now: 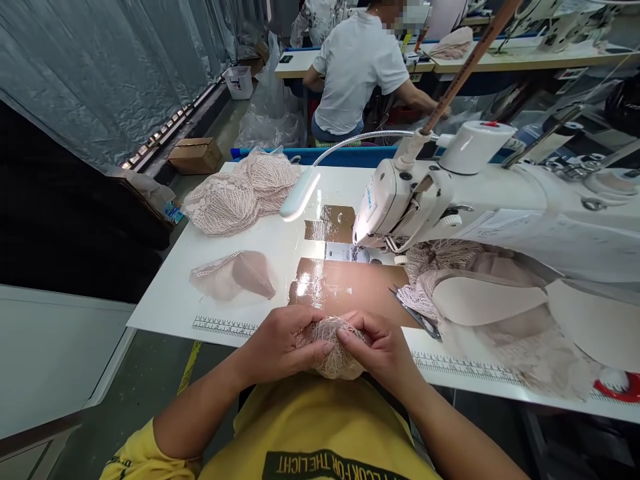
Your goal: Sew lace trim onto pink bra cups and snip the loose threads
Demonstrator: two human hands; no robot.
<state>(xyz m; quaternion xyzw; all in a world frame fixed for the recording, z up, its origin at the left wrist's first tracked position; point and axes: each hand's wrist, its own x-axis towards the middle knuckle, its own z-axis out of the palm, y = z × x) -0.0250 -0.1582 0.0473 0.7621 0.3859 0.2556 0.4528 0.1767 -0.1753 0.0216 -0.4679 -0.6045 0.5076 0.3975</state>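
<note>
Both my hands hold one bunched piece of beige lace fabric point(334, 347) at the near edge of the white sewing table point(165, 300). My left hand point(283, 343) wraps round its left side with the thumb pressed on top. Fingers of my right hand point(383, 350) pinch the lace's right side, touching the left thumb. Just beyond the hands lies a brown taped patch on the table, and behind it the needle area of a white sewing machine point(400, 200). Small scissors point(415, 313) lie to the right of my right hand.
A pile of lace pieces point(240, 193) sits at the far left of the table, a single padded cup point(235, 275) nearer. More cups and lace point(495, 300) lie under the machine arm. A lamp point(300, 193) hangs over the middle. A person in white sits ahead.
</note>
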